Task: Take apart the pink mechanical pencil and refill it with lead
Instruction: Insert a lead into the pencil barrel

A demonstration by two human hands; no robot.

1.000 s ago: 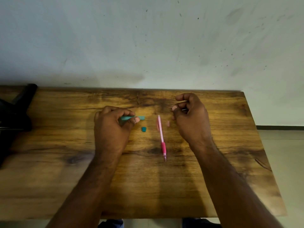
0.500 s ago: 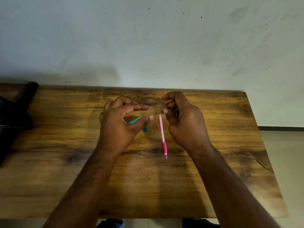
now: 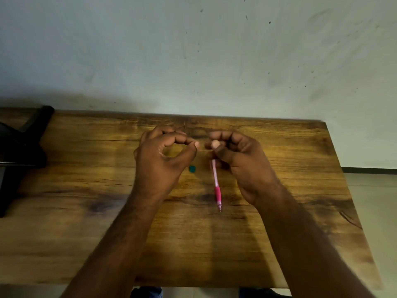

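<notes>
The pink mechanical pencil (image 3: 216, 181) lies on the wooden table (image 3: 279, 211), tip towards me, with its darker pink grip near the tip. A small teal cap (image 3: 192, 168) lies just left of it. My left hand (image 3: 163, 160) hovers above the cap with curled fingers, index tip meeting thumb; the teal lead tube it held earlier is hidden inside it. My right hand (image 3: 236, 162) is raised over the pencil's far end, thumb pressed against forefinger in a pinch. The lead there is too thin to make out.
A black stand or chair part (image 3: 23, 147) occupies the table's left edge. A pale wall (image 3: 193, 61) rises directly behind the table. The table's right edge drops to a tiled floor (image 3: 373, 201).
Both hands rose and drew together, and a thin lead came out of the teal tube. Now the tube has vanished inside my left hand. The pencil and cap stayed put.
</notes>
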